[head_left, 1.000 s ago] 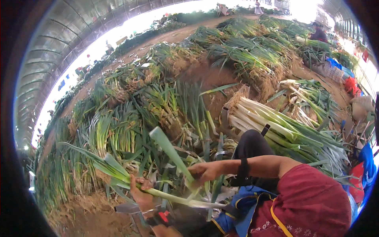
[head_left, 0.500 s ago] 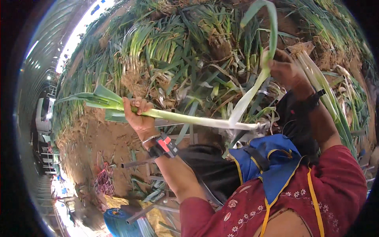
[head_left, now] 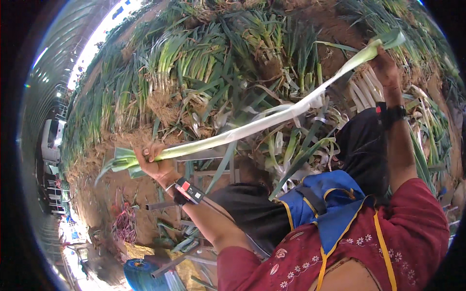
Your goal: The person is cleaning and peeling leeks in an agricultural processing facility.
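In my left hand [head_left: 158,162] is a leek [head_left: 233,136], gripped round its stalk just below the cut green leaves, which stick out to the left. The white shank slants up to the right. A long pale outer leaf [head_left: 347,65] runs on from the leek, pulled taut. Its green end is pinched in my right hand [head_left: 387,68], far up at the right. Motion blur hides where leaf and shank part. Below the leek, loose peeled leaves [head_left: 286,150] lie in a tangle in front of my knees.
Piles of unpeeled leeks [head_left: 189,58] with roots cover the ground ahead. White-stemmed leeks [head_left: 364,89] lie beside my right knee. To the left are pink twine [head_left: 126,223], a roll of blue plastic tape [head_left: 141,274] and a metal frame [head_left: 177,259].
My right hand has moved up and right, drawing the leaf out into a long taut line. My left hand has dropped slightly left, and the leek now tilts upward to the right.
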A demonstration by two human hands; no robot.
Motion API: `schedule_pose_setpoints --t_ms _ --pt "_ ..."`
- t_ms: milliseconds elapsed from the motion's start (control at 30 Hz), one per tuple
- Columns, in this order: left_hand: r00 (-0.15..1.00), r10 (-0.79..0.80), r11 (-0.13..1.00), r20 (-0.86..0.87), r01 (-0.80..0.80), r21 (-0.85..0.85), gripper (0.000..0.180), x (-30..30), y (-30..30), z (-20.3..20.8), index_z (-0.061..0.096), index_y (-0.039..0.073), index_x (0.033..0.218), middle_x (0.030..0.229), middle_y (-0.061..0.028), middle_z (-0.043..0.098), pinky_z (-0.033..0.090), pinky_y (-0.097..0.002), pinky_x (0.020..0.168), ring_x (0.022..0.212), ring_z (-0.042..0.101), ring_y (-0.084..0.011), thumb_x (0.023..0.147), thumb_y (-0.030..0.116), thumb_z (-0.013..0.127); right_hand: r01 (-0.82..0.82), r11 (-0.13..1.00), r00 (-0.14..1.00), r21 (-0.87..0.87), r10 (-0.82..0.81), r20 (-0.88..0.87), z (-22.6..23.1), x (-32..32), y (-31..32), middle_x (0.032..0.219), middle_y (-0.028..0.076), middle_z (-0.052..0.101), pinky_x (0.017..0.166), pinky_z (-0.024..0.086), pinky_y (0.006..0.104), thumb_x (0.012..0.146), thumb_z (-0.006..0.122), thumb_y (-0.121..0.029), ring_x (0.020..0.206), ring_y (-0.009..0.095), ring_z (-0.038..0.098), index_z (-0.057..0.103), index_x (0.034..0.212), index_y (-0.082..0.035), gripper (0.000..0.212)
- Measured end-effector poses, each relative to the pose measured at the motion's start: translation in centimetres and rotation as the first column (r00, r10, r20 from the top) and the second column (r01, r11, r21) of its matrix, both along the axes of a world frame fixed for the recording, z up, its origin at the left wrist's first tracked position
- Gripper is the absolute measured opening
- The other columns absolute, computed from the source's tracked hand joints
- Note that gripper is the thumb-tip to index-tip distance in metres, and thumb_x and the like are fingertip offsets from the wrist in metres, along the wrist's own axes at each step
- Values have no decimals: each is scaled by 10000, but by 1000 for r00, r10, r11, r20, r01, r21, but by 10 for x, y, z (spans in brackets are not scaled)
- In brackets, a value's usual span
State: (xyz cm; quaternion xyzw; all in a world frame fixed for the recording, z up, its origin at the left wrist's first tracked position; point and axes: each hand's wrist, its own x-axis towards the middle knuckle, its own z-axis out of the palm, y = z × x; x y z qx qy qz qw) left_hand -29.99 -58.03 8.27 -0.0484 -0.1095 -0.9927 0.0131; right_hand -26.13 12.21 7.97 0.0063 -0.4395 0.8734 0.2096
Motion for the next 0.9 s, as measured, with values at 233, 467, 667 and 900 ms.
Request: schedule_pose_setpoints --t_ms 233,467,667,900 --pt "970 236 971 61 -234 -38 282 -4 -13 -20 483 87 676 576 13 471 381 -248 529 481 432 -77 868 248 612 151 988 984 -25 -153 -95 -21 -16 97 1061 124 611 876 484 330 928 527 -180 997 208 575 564 1084 -3 239" --pt "903 408 913 134 -403 -63 330 13 -32 -16 439 105 645 557 22 420 366 -263 510 479 397 -100 892 284 563 414 619 886 667 -441 -140 -29 -3 113 1041 89 611 835 479 300 875 595 -132 936 178 583 565 1146 -33 290" --pt "808 561 827 180 -542 -150 313 8 -9 -2 419 110 677 612 23 434 325 -238 471 494 394 -87 880 279 588 -343 592 811 729 -206 548 -4 -23 -94 773 10 604 486 422 258 805 672 -337 598 89 522 641 979 -50 337" --pt "841 498 867 212 -487 -108 289 1 1 -3 442 114 706 615 25 440 338 -232 487 487 406 -91 853 280 629 121 15 992 992 -16 -121 4 5 -248 931 119 621 741 487 356 738 689 -179 884 260 603 589 1108 -61 402"
